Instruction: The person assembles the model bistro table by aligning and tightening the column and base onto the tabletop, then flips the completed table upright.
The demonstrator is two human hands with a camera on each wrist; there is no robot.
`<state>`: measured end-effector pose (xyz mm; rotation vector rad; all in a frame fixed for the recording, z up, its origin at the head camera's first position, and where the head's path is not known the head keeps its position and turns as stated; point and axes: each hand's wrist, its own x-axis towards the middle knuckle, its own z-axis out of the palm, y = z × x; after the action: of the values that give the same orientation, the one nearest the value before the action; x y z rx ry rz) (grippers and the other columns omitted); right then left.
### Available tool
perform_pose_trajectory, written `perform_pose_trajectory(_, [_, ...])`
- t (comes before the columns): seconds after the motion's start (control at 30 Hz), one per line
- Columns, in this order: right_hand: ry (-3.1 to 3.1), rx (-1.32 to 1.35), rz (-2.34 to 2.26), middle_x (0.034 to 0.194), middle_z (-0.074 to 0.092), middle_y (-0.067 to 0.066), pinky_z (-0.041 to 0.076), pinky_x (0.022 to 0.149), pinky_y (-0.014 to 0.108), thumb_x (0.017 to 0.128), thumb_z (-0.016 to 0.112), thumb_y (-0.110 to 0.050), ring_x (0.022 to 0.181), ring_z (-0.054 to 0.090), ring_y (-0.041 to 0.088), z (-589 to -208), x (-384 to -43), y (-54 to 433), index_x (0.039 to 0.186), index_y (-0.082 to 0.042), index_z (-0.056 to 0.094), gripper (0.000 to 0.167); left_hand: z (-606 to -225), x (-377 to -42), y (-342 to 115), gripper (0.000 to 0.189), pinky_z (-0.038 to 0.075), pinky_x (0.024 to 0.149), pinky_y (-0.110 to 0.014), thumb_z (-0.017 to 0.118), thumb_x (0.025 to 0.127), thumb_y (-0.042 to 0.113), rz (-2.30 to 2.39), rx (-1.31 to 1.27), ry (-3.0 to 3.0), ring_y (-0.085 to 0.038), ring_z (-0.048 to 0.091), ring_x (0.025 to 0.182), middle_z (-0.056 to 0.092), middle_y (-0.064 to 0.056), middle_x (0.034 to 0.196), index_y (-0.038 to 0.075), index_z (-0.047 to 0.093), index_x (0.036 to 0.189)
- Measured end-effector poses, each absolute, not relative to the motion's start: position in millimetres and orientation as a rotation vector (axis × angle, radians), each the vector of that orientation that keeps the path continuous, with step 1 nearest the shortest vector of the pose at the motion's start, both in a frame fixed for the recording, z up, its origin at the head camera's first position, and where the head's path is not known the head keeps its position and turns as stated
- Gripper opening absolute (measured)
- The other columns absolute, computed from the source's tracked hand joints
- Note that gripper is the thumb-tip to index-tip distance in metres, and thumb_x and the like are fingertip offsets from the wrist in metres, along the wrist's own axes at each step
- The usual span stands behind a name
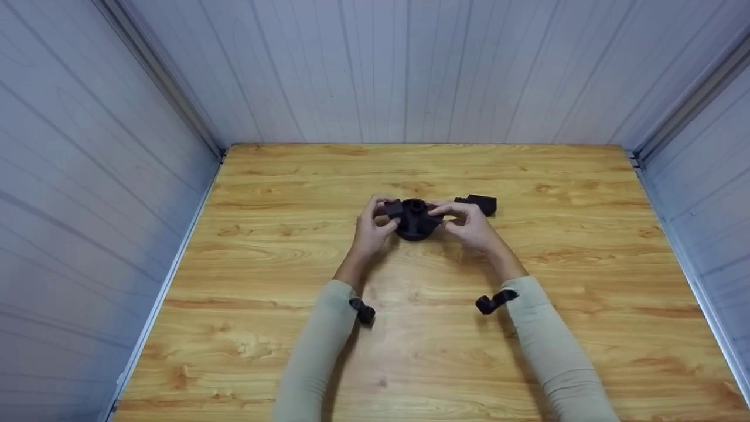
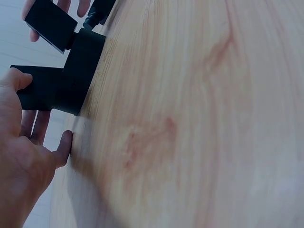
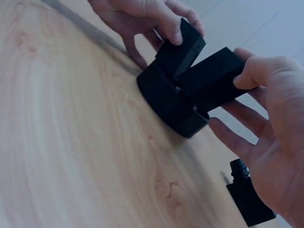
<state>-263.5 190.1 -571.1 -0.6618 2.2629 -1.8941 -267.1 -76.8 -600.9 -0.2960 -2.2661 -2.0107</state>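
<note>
A black round dish-like base [image 1: 414, 235] sits on the wooden table, with a small ring-shaped post standing up inside it in the head view. My left hand [image 1: 370, 228] pinches a black rectangular block [image 2: 40, 88] between thumb and fingers at the base's left side. On the opposite side my right hand [image 1: 473, 227] pinches a second black block [image 3: 213, 78], tilted over the base's rim. Whether either block is fixed into the base cannot be made out. In the right wrist view both blocks rise from the base close together.
Another black block [image 1: 481, 205] with a ridged round stub [image 3: 239, 168] lies on the table [image 1: 410, 351] just beyond my right hand. Pale panelled walls [image 1: 375, 70] stand at the back and on both sides. Black wrist mounts [image 1: 366, 313] stick inward from both sleeves.
</note>
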Motion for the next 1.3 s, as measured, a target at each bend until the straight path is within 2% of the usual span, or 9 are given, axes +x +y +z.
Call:
perform_pose_trajectory(0.27, [2.335, -0.684, -1.912, 0.150, 0.068, 0.033, 0.065, 0.099, 0.023, 0.100, 0.072, 0.012, 0.130, 0.067, -0.004, -579.2, -261.3, 185.1, 0.127, 0.010, 0.078, 0.028, -601.9, -267.1, -77.3, 0.039, 0.065, 0.104, -0.040, 0.074, 0.098, -0.011, -2.026, -0.290, -2.271, -0.039, 0.075, 0.127, 0.075, -0.030, 0.138, -0.002, 0.063, 0.135])
perform_pose_trajectory(0.43, [2.461, -0.708, -1.807, 0.137, 0.066, 0.026, 0.065, 0.097, 0.024, 0.097, 0.086, 0.000, 0.122, 0.063, 0.004, -580.5, -257.8, 175.5, 0.133, 0.001, 0.079, 0.036, -619.9, -276.8, -80.2, 0.040, 0.065, 0.100, -0.038, 0.075, 0.096, -0.007, -2.048, -0.375, -2.192, -0.029, 0.076, 0.122, 0.077, -0.023, 0.133, 0.005, 0.066, 0.132])
perform_pose_trajectory(0.53, [2.539, -0.702, -1.753, 0.128, 0.066, 0.021, 0.063, 0.091, 0.024, 0.095, 0.089, -0.002, 0.113, 0.061, 0.008, -581.9, -255.6, 171.6, 0.135, -0.001, 0.079, 0.041, -632.0, -282.2, -80.5, 0.040, 0.065, 0.099, -0.034, 0.077, 0.095, -0.004, -2.045, -0.392, -2.169, -0.023, 0.076, 0.120, 0.079, -0.016, 0.130, 0.011, 0.069, 0.131])
perform_pose_trajectory(0.67, [2.614, -0.720, -1.695, 0.122, 0.067, 0.021, 0.062, 0.087, 0.030, 0.095, 0.088, -0.002, 0.109, 0.060, 0.015, -582.4, -254.4, 169.0, 0.136, -0.001, 0.079, 0.041, -624.3, -277.4, -80.0, 0.040, 0.066, 0.101, -0.037, 0.076, 0.095, -0.006, -2.029, -0.375, -2.186, -0.027, 0.075, 0.122, 0.078, -0.020, 0.133, 0.008, 0.067, 0.131])
perform_pose_trajectory(0.8, [2.594, -0.714, -1.660, 0.130, 0.065, 0.021, 0.062, 0.094, 0.044, 0.097, 0.088, -0.005, 0.119, 0.061, 0.026, -578.4, -254.0, 169.5, 0.142, -0.004, 0.076, 0.047, -611.6, -271.3, -80.2, 0.041, 0.065, 0.105, -0.045, 0.074, 0.096, -0.009, -2.031, -0.368, -2.217, -0.037, 0.074, 0.128, 0.074, -0.029, 0.138, 0.000, 0.064, 0.135])
perform_pose_trajectory(0.93, [2.534, -0.709, -1.691, 0.146, 0.063, 0.022, 0.060, 0.106, 0.060, 0.099, 0.086, -0.006, 0.138, 0.060, 0.037, -571.8, -257.2, 172.2, 0.150, -0.006, 0.070, 0.054, -633.9, -284.7, -83.3, 0.042, 0.065, 0.103, -0.038, 0.078, 0.096, -0.005, -2.049, -0.345, -2.203, -0.026, 0.075, 0.125, 0.078, -0.018, 0.135, 0.012, 0.069, 0.133])
perform_pose_trajectory(1.03, [2.482, -0.736, -1.714, 0.155, 0.063, 0.022, 0.059, 0.111, 0.064, 0.103, 0.080, -0.003, 0.148, 0.057, 0.040, -568.2, -262.0, 174.1, 0.154, -0.005, 0.067, 0.053, -644.6, -291.1, -84.5, 0.042, 0.065, 0.101, -0.034, 0.079, 0.095, -0.003, -2.049, -0.351, -2.182, -0.020, 0.075, 0.123, 0.079, -0.012, 0.134, 0.018, 0.070, 0.130])
perform_pose_trajectory(1.17, [2.382, -0.736, -1.727, 0.161, 0.063, 0.022, 0.061, 0.113, 0.053, 0.105, 0.071, 0.004, 0.154, 0.055, 0.040, -567.7, -267.4, 174.9, 0.151, -0.002, 0.068, 0.047, -625.9, -280.5, -83.5, 0.040, 0.065, 0.104, -0.041, 0.076, 0.097, -0.005, -2.051, -0.377, -2.193, -0.032, 0.075, 0.127, 0.076, -0.022, 0.139, 0.007, 0.067, 0.134])
perform_pose_trajectory(1.3, [2.299, -0.693, -1.759, 0.160, 0.065, 0.026, 0.062, 0.109, 0.030, 0.106, 0.064, 0.009, 0.156, 0.056, 0.042, -570.4, -269.3, 174.0, 0.146, 0.003, 0.071, 0.041, -628.7, -281.4, -83.3, 0.040, 0.065, 0.102, -0.036, 0.078, 0.097, -0.002, -2.063, -0.349, -2.211, -0.028, 0.076, 0.123, 0.077, -0.017, 0.136, 0.012, 0.068, 0.134])
